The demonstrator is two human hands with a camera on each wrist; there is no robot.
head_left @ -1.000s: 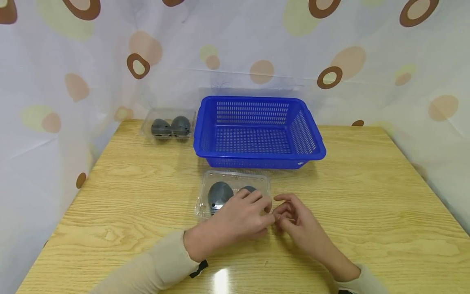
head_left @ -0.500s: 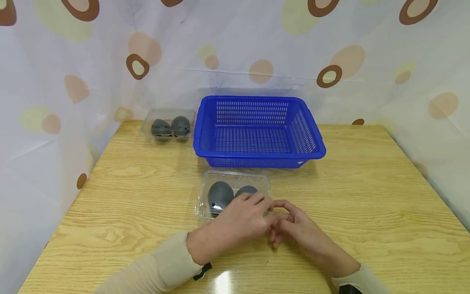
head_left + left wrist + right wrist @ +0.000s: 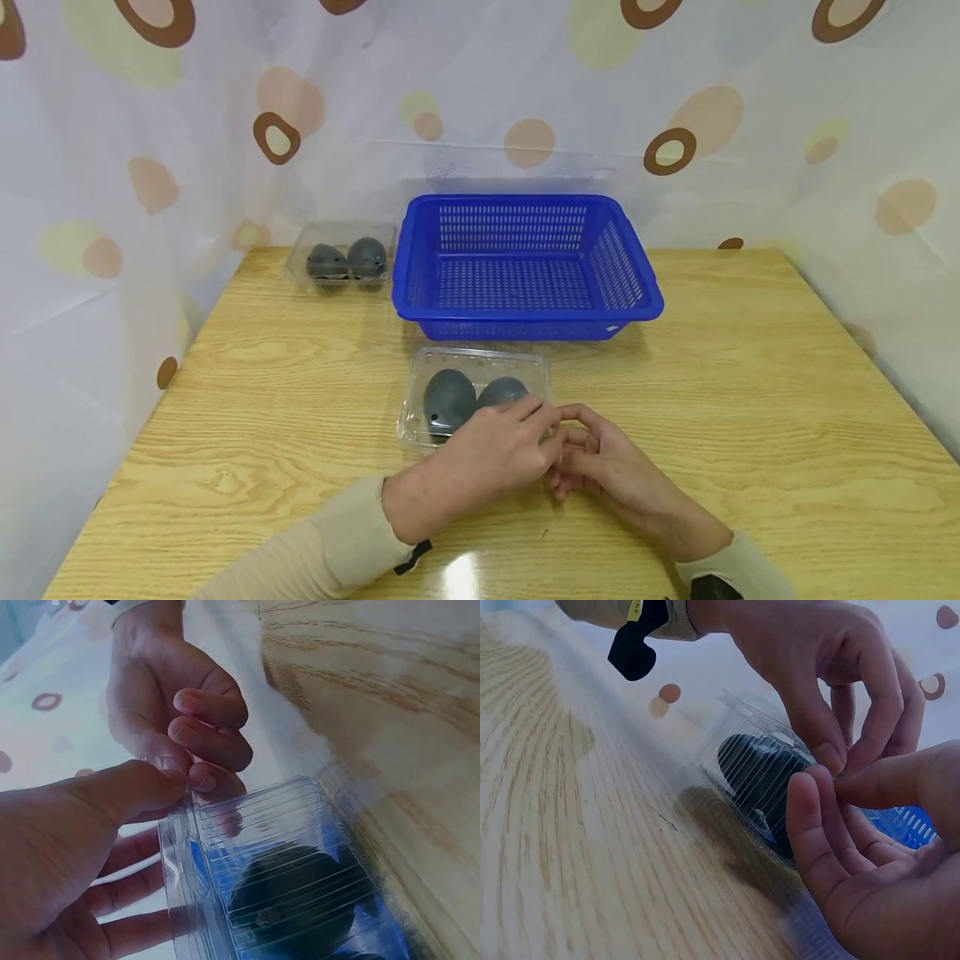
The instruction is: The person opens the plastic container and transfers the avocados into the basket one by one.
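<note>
A clear plastic clamshell box (image 3: 487, 359) sits on the table with two dark green, egg-shaped fruits, probably avocados, inside: the left fruit (image 3: 449, 400) shows fully, the right fruit (image 3: 501, 390) is partly covered by fingers. My left hand (image 3: 498, 446) reaches across the box's near right part and pinches its right edge, its thumb (image 3: 142, 787) on one side and fingers on the other. My right hand (image 3: 626, 475) meets it from the right, thumb and fingertips pinching the same edge by the corner. Overlapping fingertips partly hide the gripped edge in the wrist views.
Just behind the box stands a blue perforated plastic basket (image 3: 525, 316), with nothing in it. A second clear clamshell box (image 3: 300, 247) with two similar dark fruits stands at the back left. A patterned cloth (image 3: 480, 83) hangs round the wooden table (image 3: 750, 400).
My right hand has come slightly left, and its fingers now meet the left hand's at the box edge. My left hand has shifted slightly, showing more of the right fruit. The box stays put.
</note>
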